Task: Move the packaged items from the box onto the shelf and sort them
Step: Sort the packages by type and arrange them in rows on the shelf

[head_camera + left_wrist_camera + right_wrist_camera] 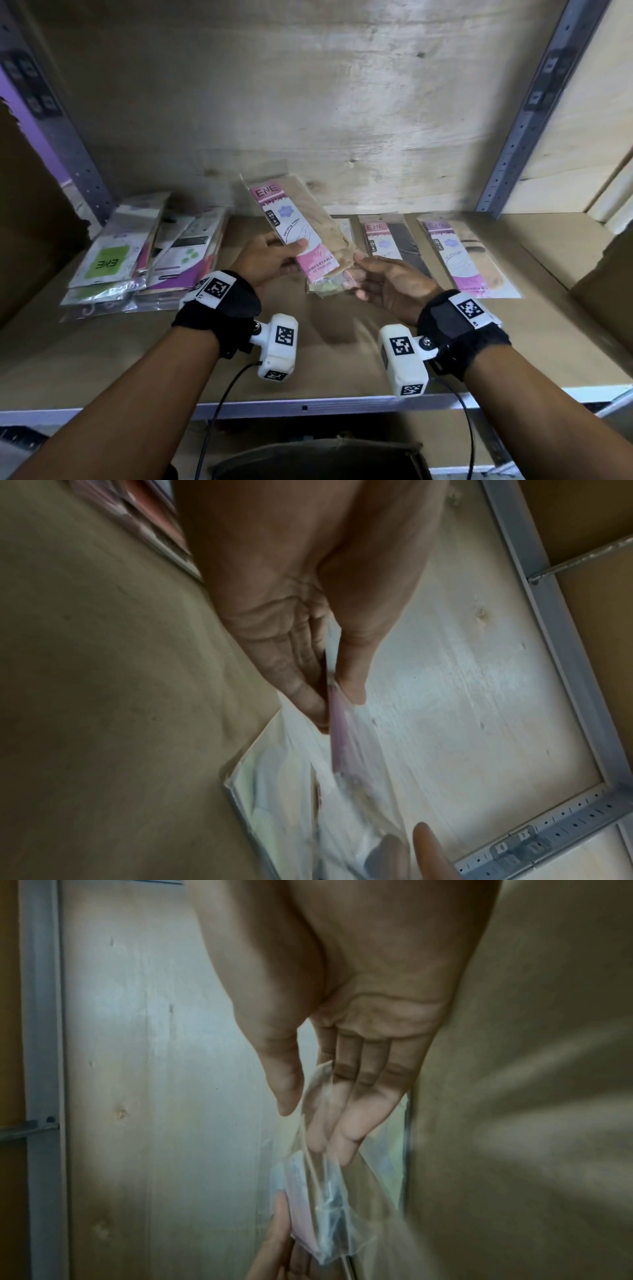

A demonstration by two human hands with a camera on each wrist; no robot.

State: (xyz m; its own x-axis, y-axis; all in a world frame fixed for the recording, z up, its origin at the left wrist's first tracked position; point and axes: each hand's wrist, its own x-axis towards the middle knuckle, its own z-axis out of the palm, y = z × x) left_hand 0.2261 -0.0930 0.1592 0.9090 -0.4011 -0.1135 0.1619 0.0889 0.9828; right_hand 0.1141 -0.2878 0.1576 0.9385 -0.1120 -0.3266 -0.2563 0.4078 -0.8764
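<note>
Nearest the camera, below the shelf's front edge, the dark rim of a box (318,455) showed between the two forearms. Above the front half of the shelf (102,359), the left hand (270,257) pinched a pink-labelled stocking packet (298,233) by its left edge, thumb on the printed face and fingers behind; the left wrist view showed the same pinch edge-on (308,669). The packet was held off the shelf board, tilted, its top leaning toward the back panel. At least one more packet (329,287) sat behind it in the same grip, green showing at the bottom.

The right hand (390,284) was at the packet's lower right corner, its fingers nearly straight. In the right wrist view the clear plastic (325,1150) lay between thumb and fingers (346,1115), but I cannot tell whether they actually gripped it.

Farther back, a loose pile of packets (137,260) lay toward the shelf's left edge, one green-labelled on top. Toward the right, a dark stocking packet (394,246) and a pale one (469,257) lay flat side by side, near the back edge.
</note>
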